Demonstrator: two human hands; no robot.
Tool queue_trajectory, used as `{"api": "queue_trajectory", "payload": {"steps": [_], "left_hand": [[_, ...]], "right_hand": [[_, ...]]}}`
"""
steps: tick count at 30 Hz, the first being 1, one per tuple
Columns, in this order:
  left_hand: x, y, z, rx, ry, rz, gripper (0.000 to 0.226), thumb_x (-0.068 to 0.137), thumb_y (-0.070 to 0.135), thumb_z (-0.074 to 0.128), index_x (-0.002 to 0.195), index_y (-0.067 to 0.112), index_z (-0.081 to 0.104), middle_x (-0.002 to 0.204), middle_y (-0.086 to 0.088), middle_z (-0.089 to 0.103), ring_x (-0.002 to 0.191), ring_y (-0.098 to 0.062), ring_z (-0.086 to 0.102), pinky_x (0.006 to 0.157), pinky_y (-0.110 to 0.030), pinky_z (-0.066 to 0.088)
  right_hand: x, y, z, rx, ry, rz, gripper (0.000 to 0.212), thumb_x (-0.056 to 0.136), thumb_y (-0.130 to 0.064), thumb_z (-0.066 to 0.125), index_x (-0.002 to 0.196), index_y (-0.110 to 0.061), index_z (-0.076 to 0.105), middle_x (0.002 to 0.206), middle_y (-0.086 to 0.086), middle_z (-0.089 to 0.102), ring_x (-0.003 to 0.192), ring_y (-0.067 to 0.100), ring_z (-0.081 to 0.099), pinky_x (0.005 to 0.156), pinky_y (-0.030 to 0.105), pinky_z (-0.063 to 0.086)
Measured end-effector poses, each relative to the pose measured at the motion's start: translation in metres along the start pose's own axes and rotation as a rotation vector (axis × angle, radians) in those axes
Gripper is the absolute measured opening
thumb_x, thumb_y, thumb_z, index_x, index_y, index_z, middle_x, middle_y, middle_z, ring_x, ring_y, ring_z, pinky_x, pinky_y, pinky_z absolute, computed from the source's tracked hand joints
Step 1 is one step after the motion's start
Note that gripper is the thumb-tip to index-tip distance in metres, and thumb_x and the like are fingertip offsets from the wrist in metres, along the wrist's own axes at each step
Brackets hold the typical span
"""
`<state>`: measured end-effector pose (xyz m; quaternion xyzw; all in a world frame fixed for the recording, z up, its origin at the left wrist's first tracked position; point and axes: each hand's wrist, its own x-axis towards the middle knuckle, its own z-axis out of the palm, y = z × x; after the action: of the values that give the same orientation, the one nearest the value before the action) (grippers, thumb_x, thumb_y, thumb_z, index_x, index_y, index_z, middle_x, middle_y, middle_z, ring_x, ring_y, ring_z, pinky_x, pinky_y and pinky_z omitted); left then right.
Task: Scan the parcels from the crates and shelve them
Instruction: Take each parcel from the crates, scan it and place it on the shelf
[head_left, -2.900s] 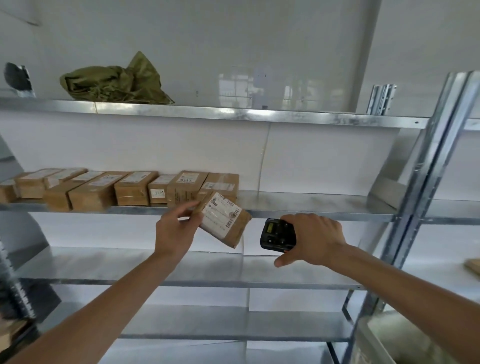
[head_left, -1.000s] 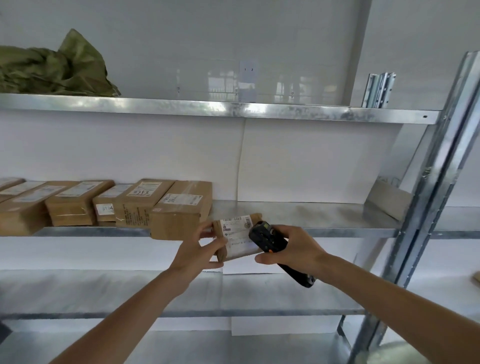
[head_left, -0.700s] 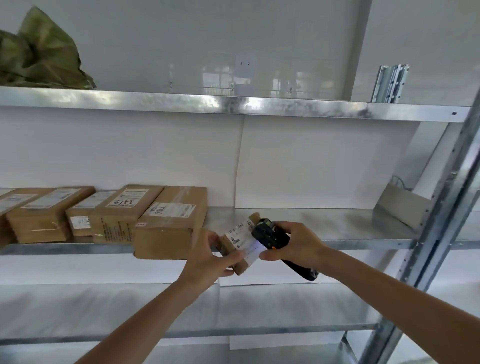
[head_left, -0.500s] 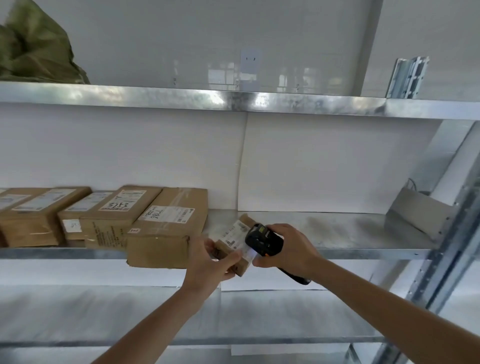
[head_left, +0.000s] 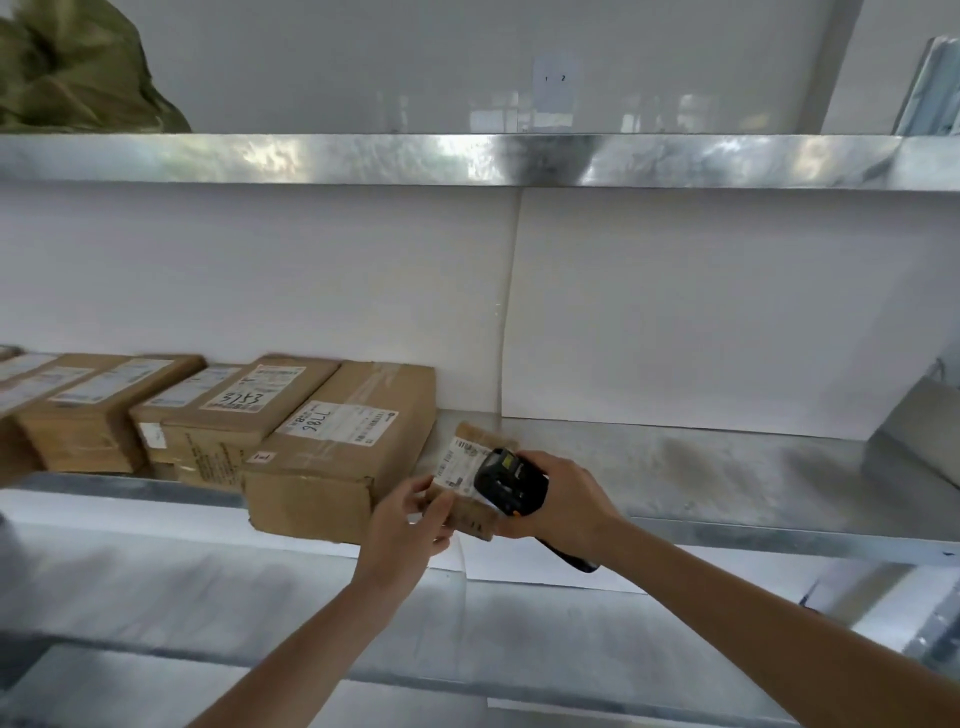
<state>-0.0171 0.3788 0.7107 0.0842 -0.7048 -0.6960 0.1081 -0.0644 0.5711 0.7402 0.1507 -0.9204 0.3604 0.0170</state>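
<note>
The left hand (head_left: 402, 525) grips a small parcel (head_left: 470, 480) at its near-left corner, fingers curled round the edge. The right hand (head_left: 563, 504) is wrapped round a black handheld scanner (head_left: 511, 483), whose head sits just above the parcel's white label (head_left: 457, 462) and hides part of it. The parcel sits at the front lip of the middle shelf (head_left: 701, 467), just to the 3 o'clock side of a larger box marked 7786 (head_left: 337, 452); whether it already rests on the metal or is held just off it cannot be told.

The step in hand looks like the scan itself, or its last instant before shelving. To do it well, the label should face the scanner window squarely with a little air between them — pressed this close, the beam may miss part of the code. Tilting the parcel toward 12 o'clock would cut glare from the taped surface.

For the shelving, the bare stretch of shelf toward 3 o'clock is the natural slot: slide the parcel back beside box 7786, label up, clear of the front edge, where that box already overhangs — one nudge from the wrist could tip it.
</note>
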Motion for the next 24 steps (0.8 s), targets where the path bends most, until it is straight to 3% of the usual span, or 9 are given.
{"api": "queue_trajectory", "payload": {"steps": [4, 7, 10, 13, 18, 24], "left_hand": [[0.01, -0.006, 0.002, 0.094, 0.02, 0.011, 0.021, 0.096, 0.019, 0.066, 0.115, 0.009, 0.065, 0.102, -0.014, 0.069, 0.071, -0.031, 0.073, 0.065, -0.033, 0.062], [0.018, -0.005, 0.006, 0.146, 0.043, 0.022, 0.019, 0.097, 0.021, 0.066, 0.114, 0.013, 0.063, 0.105, -0.007, 0.067, 0.064, -0.028, 0.073, 0.062, -0.034, 0.062], [0.026, -0.002, 0.015, 0.219, 0.095, 0.068, 0.013, 0.099, 0.023, 0.063, 0.111, 0.019, 0.062, 0.094, 0.002, 0.068, 0.063, -0.028, 0.073, 0.066, -0.044, 0.064], [0.035, 0.001, 0.023, 0.221, 0.13, 0.06, 0.016, 0.1, 0.022, 0.06, 0.116, 0.018, 0.059, 0.088, 0.001, 0.068, 0.062, -0.028, 0.073, 0.063, -0.043, 0.064], [0.056, 0.0, 0.028, 0.174, 0.155, 0.016, 0.018, 0.102, 0.021, 0.058, 0.119, 0.019, 0.059, 0.1, -0.002, 0.068, 0.056, -0.03, 0.072, 0.061, -0.049, 0.063], [0.074, -0.002, 0.034, 0.15, 0.194, -0.012, 0.018, 0.103, 0.019, 0.054, 0.12, 0.019, 0.058, 0.111, -0.005, 0.065, 0.068, -0.033, 0.073, 0.052, -0.038, 0.062]], "right_hand": [[0.016, 0.001, 0.004, -0.041, -0.029, -0.001, 0.083, 0.051, -0.061, 0.083, 0.129, -0.044, 0.06, 0.107, -0.018, 0.071, 0.099, 0.011, 0.066, 0.087, 0.041, 0.057], [0.03, 0.001, 0.003, -0.05, -0.044, 0.003, 0.078, 0.056, -0.05, 0.086, 0.129, -0.041, 0.061, 0.106, -0.015, 0.071, 0.1, 0.014, 0.066, 0.089, 0.041, 0.057], [0.045, 0.004, 0.001, -0.045, -0.062, 0.023, 0.07, 0.054, -0.046, 0.087, 0.12, -0.043, 0.064, 0.099, -0.014, 0.07, 0.097, 0.016, 0.066, 0.087, 0.042, 0.057], [0.06, 0.008, 0.002, -0.039, -0.069, 0.033, 0.065, 0.05, -0.051, 0.084, 0.111, -0.046, 0.063, 0.095, -0.014, 0.07, 0.094, 0.015, 0.066, 0.086, 0.042, 0.058], [0.078, 0.012, 0.004, -0.041, -0.066, 0.025, 0.074, 0.053, -0.051, 0.084, 0.123, -0.045, 0.062, 0.1, -0.014, 0.07, 0.095, 0.015, 0.067, 0.086, 0.04, 0.058], [0.103, 0.014, 0.007, -0.038, -0.085, 0.014, 0.07, 0.057, -0.042, 0.086, 0.124, -0.041, 0.063, 0.099, -0.012, 0.068, 0.097, 0.018, 0.065, 0.085, 0.039, 0.057]]}}
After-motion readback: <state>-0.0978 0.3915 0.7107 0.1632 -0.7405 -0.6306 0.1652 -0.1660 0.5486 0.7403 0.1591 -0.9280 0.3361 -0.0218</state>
